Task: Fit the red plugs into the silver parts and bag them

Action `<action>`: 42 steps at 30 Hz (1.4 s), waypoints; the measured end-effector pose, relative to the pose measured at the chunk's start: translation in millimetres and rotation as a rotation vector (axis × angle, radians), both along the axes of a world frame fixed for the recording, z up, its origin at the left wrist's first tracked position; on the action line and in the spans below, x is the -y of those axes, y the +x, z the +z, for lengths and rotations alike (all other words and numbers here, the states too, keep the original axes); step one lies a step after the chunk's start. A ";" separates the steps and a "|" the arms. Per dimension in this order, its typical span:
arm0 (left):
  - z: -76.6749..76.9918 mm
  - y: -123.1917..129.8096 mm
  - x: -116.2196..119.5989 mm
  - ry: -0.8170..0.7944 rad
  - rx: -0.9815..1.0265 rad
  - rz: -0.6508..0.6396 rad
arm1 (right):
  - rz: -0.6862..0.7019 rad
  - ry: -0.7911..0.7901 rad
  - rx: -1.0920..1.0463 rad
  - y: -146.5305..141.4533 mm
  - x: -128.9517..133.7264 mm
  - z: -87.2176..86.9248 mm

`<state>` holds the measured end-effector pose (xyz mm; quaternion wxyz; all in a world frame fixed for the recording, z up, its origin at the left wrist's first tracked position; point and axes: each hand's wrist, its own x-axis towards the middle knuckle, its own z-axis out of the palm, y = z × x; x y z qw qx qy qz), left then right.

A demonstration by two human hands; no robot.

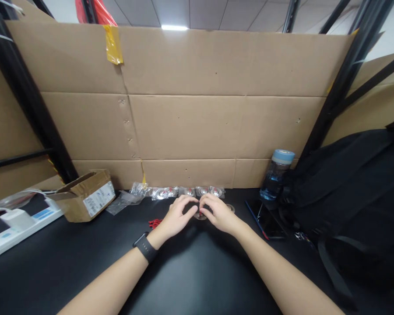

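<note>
At the middle of the table, my left hand and my right hand meet over a round, flat, shiny disc. A small red cord shows at the disc, by the tips of my right thumb and forefinger, which pinch it. The left fingers curve in from the other side, thumb and forefinger apart. Part of a second round disc peeks out behind my right hand. A small pile of red cords lies beside my left wrist, which wears a dark watch.
Several clear-wrapped silver discs with red bits line the cardboard wall. Crumpled plastic bags, an open carton and a power strip stand left. A bottle, phone and black backpack are right.
</note>
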<state>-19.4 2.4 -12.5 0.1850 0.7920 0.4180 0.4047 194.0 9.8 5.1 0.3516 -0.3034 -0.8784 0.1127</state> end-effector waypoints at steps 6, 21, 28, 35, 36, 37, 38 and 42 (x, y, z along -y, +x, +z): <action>2.0 3.4 11.7 -0.033 -0.274 -0.019 | -0.034 -0.010 0.042 1.9 -0.2 0.1; 0.5 -24.9 -9.4 0.118 -0.398 0.149 | -0.182 -0.019 0.077 14.5 -18.7 -7.2; 14.4 -85.7 -40.1 0.103 -0.493 0.248 | -0.361 -0.119 0.340 54.1 -32.8 -1.6; 26.3 -138.0 -44.8 -0.372 -0.528 0.064 | -0.545 -0.290 0.636 75.2 -42.1 -7.0; 26.8 -140.2 -43.6 -0.437 -0.539 0.020 | -0.539 -0.283 0.633 74.8 -42.2 -7.2; 27.2 -141.3 -42.3 -0.486 -0.550 -0.010 | -0.535 -0.276 0.627 74.3 -42.3 -7.3; 27.3 -141.5 -41.2 -0.520 -0.561 -0.026 | -0.531 -0.270 0.619 74.0 -42.3 -7.3; 25.8 -139.6 -39.2 -0.552 -0.560 -0.027 | -0.506 -0.259 0.583 74.5 -41.2 -6.4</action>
